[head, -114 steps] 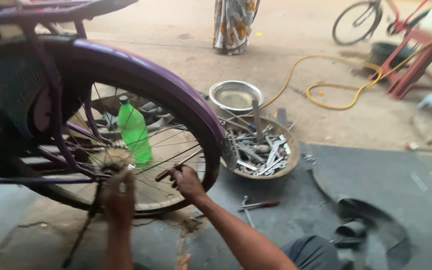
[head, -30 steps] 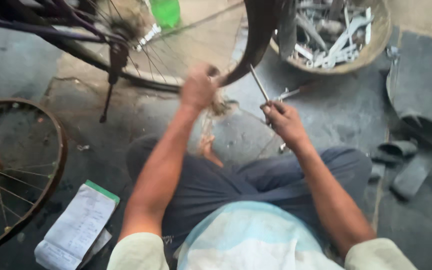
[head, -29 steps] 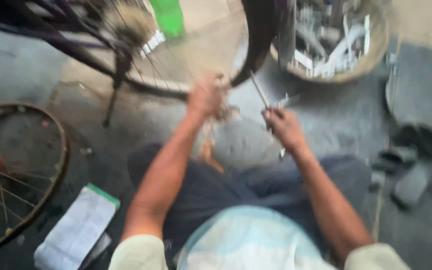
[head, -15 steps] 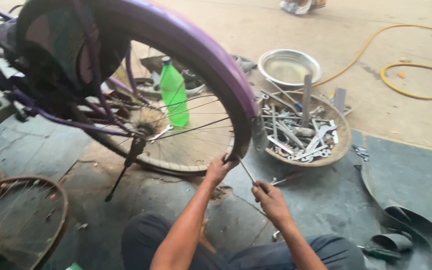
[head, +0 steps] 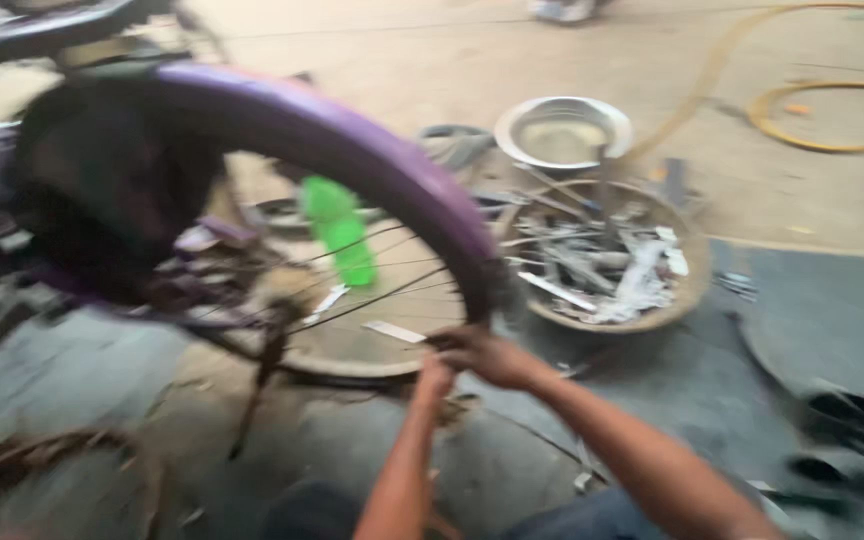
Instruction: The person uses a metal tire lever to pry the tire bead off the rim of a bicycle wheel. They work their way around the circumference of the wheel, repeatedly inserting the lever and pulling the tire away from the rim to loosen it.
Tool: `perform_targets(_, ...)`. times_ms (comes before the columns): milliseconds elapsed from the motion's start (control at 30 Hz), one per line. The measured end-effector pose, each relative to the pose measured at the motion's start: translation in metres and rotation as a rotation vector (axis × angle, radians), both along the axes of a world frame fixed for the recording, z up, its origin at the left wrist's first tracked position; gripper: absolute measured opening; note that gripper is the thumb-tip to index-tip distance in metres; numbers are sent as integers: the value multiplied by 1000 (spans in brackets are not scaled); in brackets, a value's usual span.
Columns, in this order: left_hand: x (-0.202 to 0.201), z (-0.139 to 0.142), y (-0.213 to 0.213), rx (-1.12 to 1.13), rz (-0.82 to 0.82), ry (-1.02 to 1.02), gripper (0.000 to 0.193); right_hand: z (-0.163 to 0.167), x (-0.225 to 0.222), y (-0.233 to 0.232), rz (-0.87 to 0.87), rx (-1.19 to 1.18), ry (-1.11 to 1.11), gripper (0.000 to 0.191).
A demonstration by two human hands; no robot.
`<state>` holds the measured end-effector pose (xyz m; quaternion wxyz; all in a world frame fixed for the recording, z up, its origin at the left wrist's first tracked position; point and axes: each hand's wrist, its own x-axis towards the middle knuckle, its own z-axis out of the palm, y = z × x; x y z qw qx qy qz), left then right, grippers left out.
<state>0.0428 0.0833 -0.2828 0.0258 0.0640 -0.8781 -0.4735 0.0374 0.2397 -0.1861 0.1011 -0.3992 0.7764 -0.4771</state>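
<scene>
The picture is motion-blurred. A bicycle's rear wheel point(head: 372, 300) with a purple mudguard point(head: 332, 130) fills the left and middle. My right hand point(head: 482, 352) rests at the lower rim of the wheel, fingers curled against the tyre. Just below and left of it is my left hand point(head: 434, 380), close to the rim; blur hides what it grips. A green plastic bottle point(head: 340, 232) shows through the spokes behind the wheel.
A round basket of metal tools point(head: 602, 260) stands right of the wheel, with a steel bowl point(head: 562, 130) behind it. A yellow hose point(head: 812, 100) lies on the ground at top right. Dark rubber pieces point(head: 832, 440) lie at right. The kickstand point(head: 262, 380) props the bike.
The view has swung up and left from my lap to the wheel. Both hands have come together at the lower rim; the thin tool seen earlier in my right hand is no longer distinguishable.
</scene>
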Motion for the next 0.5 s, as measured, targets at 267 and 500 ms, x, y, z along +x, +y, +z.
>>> perform_targets(267,-8,-19,-4,125,-100,64,45,-48,92,75,-452,-22,-627,44)
perform_targets(500,-18,-54,-7,58,-110,288,44,-45,96,113,-472,-124,-195,38)
